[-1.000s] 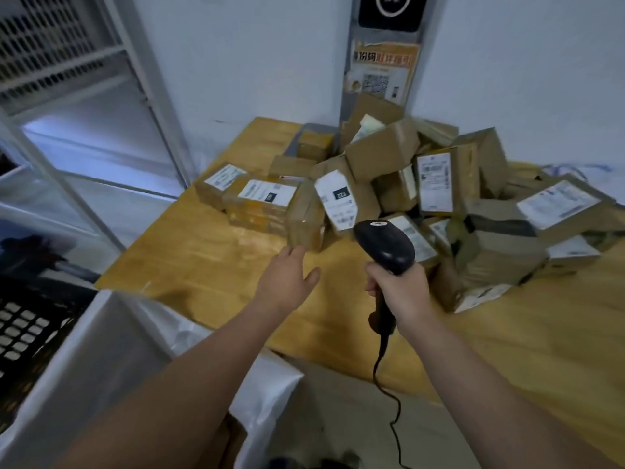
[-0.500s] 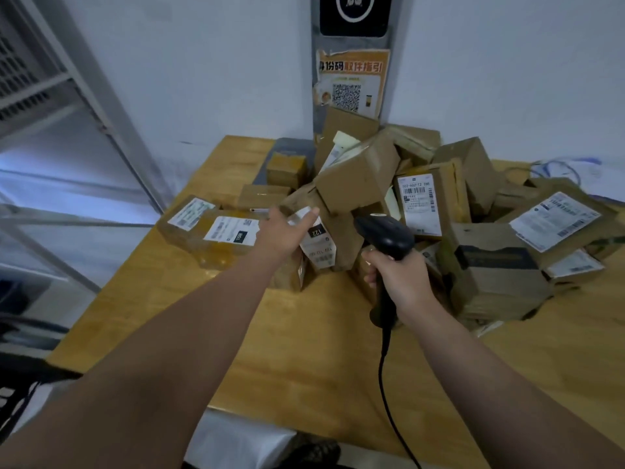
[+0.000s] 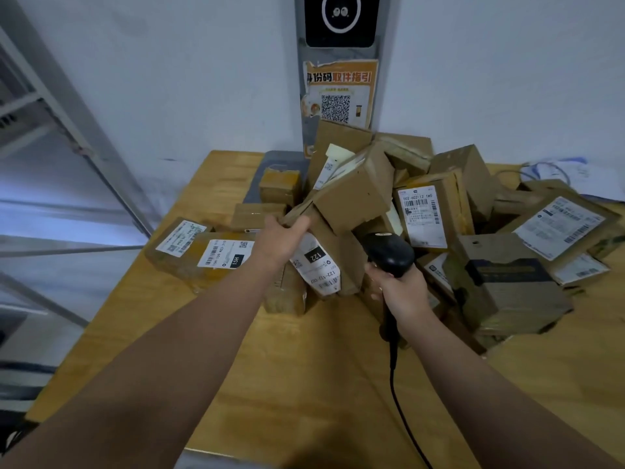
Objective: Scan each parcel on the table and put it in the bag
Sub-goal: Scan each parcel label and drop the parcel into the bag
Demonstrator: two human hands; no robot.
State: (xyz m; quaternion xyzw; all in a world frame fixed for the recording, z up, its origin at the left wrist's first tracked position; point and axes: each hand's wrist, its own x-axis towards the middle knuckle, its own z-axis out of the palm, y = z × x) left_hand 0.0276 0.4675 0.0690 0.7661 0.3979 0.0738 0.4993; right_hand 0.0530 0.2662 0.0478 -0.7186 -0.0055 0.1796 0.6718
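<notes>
A heap of brown cardboard parcels [image 3: 436, 211] with white labels covers the far half of the wooden table [image 3: 304, 384]. My left hand [image 3: 282, 236] grips the top edge of the parcel with the "122" label [image 3: 319, 262], which leans at the heap's front left. My right hand [image 3: 399, 289] holds the black barcode scanner [image 3: 389, 253] by its handle, head pointing toward that parcel; its cable [image 3: 402, 411] hangs down. The bag is out of view.
Two flat parcels [image 3: 203, 252] lie left of my left hand. A grey post with a QR poster [image 3: 338, 96] rises behind the heap. Metal shelving [image 3: 50, 137] stands at the left. The table's near half is bare wood.
My left hand reached forward from above the table's front to the "122" parcel and closed on its top edge. The scanner moved forward with my right hand. The view tilted up and the bag left view.
</notes>
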